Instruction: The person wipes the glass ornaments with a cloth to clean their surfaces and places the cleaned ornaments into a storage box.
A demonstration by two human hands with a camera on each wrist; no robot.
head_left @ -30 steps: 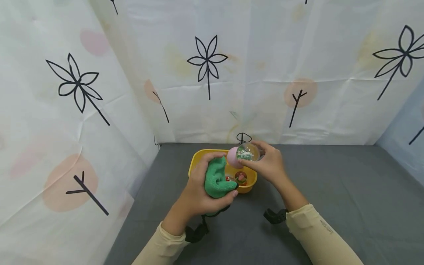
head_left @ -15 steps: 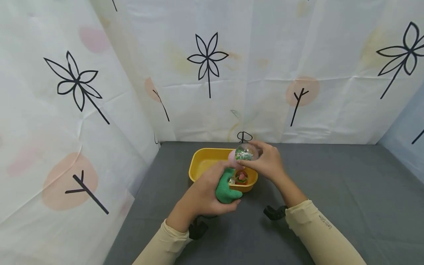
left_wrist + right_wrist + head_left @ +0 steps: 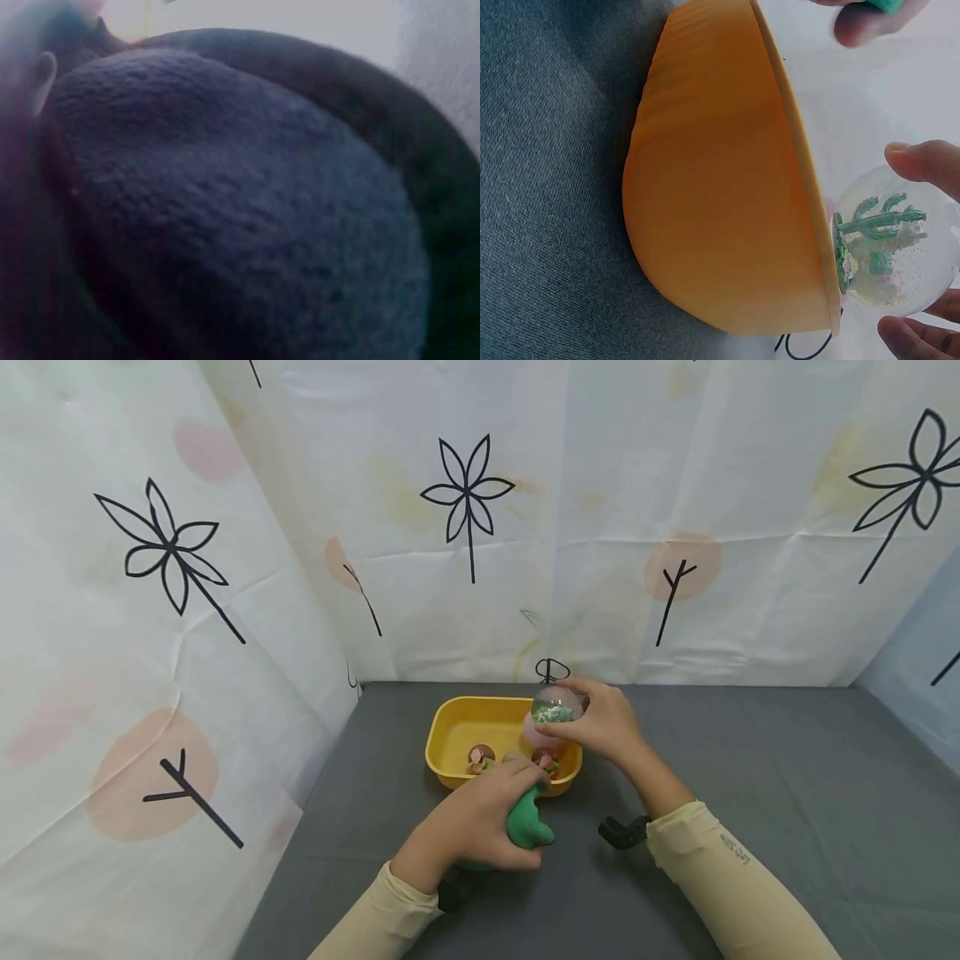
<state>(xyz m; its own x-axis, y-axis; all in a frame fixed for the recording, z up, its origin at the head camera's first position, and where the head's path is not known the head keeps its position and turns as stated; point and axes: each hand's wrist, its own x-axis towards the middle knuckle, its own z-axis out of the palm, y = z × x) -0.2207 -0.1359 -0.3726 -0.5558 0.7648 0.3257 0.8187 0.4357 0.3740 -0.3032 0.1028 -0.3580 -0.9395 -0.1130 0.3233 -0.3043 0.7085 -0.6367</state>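
My right hand (image 3: 609,722) holds a snow globe (image 3: 557,703) by its clear dome, thumb on one side and fingers on the other. Its pink base (image 3: 542,733) points down, inside the right end of a yellow basin (image 3: 441,768). In the right wrist view a green cactus (image 3: 881,219) shows within the dome, just past the basin's rim. Low in front of the basin, my left hand (image 3: 476,818) grips a green plush toy (image 3: 527,822), mostly covered by the palm and fingers. Fuzzy plush fabric (image 3: 247,195), dark and blurred, fills the left wrist view.
Two small globes with reddish-brown tops, a left one (image 3: 480,757) and a right one (image 3: 546,762), lie in the basin's near side. Grey cloth (image 3: 750,793) covers the table. A white printed curtain (image 3: 585,610) hangs behind. A black strap (image 3: 622,832) sticks out by the right wrist.
My left hand has lowered toward the table with the green plush toy, uncovering more of the basin. The snow globe has tipped from sideways to base-down over the basin's right end.
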